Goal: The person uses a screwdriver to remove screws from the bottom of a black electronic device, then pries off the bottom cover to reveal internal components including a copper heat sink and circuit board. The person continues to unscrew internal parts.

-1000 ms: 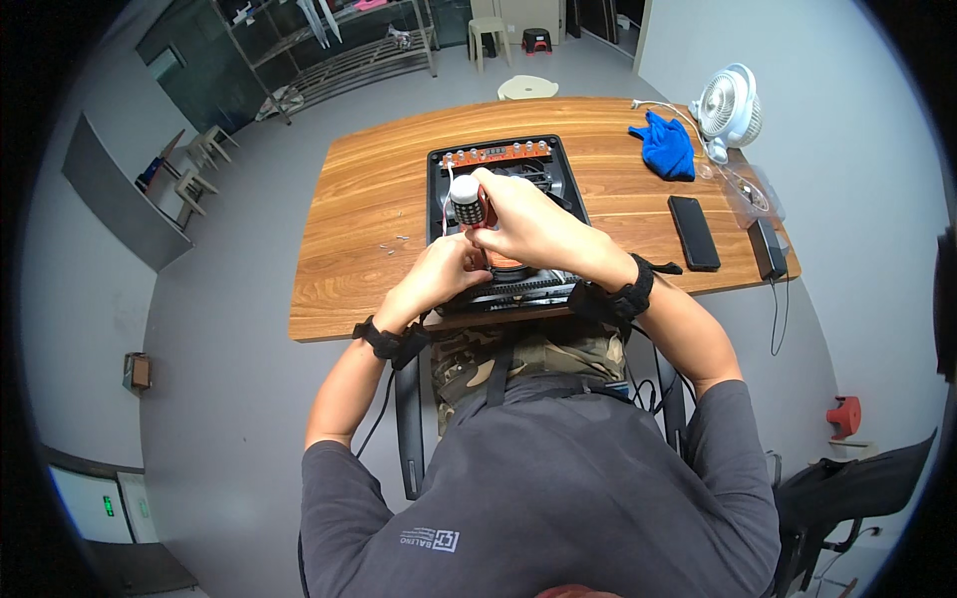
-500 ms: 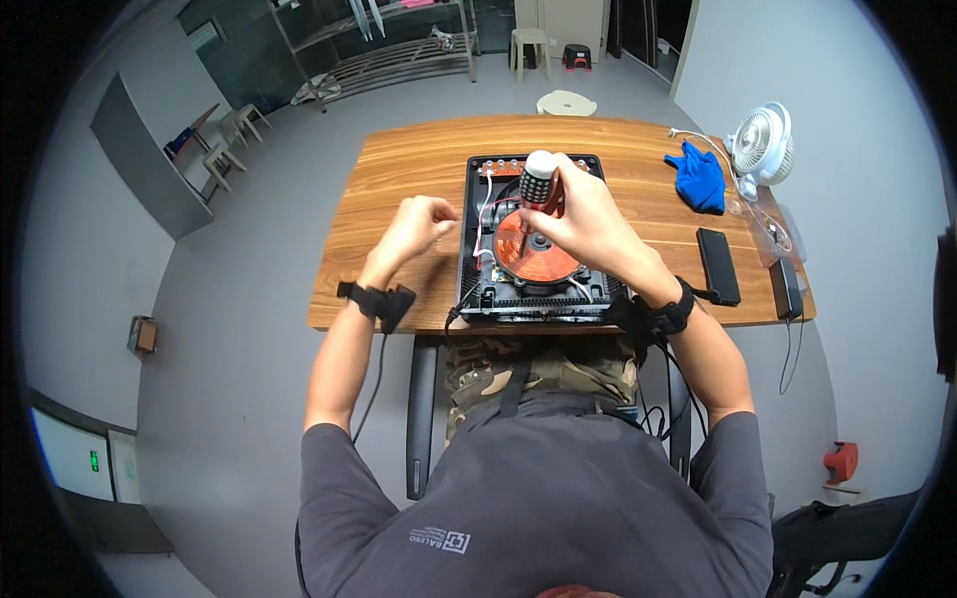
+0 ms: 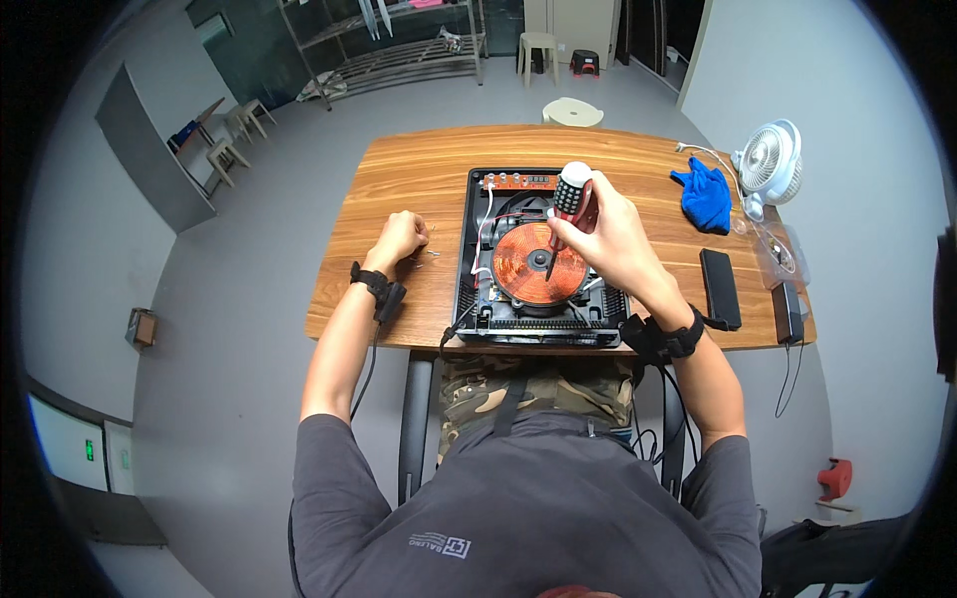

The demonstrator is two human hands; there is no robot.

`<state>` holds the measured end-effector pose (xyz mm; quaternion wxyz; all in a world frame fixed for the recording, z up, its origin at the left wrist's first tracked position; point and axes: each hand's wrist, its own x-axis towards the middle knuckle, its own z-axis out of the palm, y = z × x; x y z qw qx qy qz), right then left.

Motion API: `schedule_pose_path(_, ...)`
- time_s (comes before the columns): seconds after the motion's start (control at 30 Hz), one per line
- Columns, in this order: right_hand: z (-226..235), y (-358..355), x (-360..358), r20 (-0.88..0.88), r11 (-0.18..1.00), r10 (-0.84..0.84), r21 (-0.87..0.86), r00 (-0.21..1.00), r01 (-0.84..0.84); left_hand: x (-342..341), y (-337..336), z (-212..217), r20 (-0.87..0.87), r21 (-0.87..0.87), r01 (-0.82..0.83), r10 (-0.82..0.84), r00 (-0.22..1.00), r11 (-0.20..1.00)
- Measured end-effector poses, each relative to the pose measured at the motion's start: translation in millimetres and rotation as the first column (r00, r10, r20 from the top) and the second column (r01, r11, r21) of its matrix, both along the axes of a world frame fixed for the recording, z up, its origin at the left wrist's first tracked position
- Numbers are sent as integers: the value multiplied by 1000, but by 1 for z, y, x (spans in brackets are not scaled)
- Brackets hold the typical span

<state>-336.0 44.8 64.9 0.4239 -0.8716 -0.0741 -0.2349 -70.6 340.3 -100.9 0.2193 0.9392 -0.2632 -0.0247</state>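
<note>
In my right hand [image 3: 616,231] is a screwdriver [image 3: 571,189] with a red, black and white handle, gripped by the fingers and tilted. Its dark shaft points down over the copper coil [image 3: 523,277] of an opened induction cooker [image 3: 467,309]; I cannot tell whether the tip touches. My left hand [image 3: 401,237] rests on the table left of the cooker, fingers curled together at the tabletop. What they hold, if anything, is hidden. Several small screws [image 3: 433,253] lie beside those fingers.
On the right of the wooden table [image 3: 409,164] are a blue cloth [image 3: 704,196], a white fan [image 3: 770,164], a black flat box [image 3: 720,289], a clear plastic container [image 3: 783,249] and a black power bank-like block [image 3: 789,311]. Cables run from both wrist straps.
My left hand has moved left, away from the cooker, and down to the screws on the table. The screwdriver in my right hand has shifted right over the coil.
</note>
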Motion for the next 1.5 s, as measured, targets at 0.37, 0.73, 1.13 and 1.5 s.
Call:
schedule_pose_path(0.37, -2, -31, 0, 28, 997, -81, 7, 996, 81, -19, -2, 29, 27, -53, -51, 52, 998, 997)
schedule_pose_path(0.73, 4, -98, 9, -248, 965, -249, -145, 936, 219, -104, -73, 87, -14, -163, 357, -364, 931, 920)
schedule_pose_path(1.13, -55, -87, 34, -571, 954, -153, -299, 806, -31, -124, -98, 76, -67, 30, 199, -196, 978, 980)
schedule_pose_path(1.5, -70, -71, 49, -588, 934, -213, -356, 781, -13, -125, -95, 77, -336, -48, 125, -134, 932, 991)
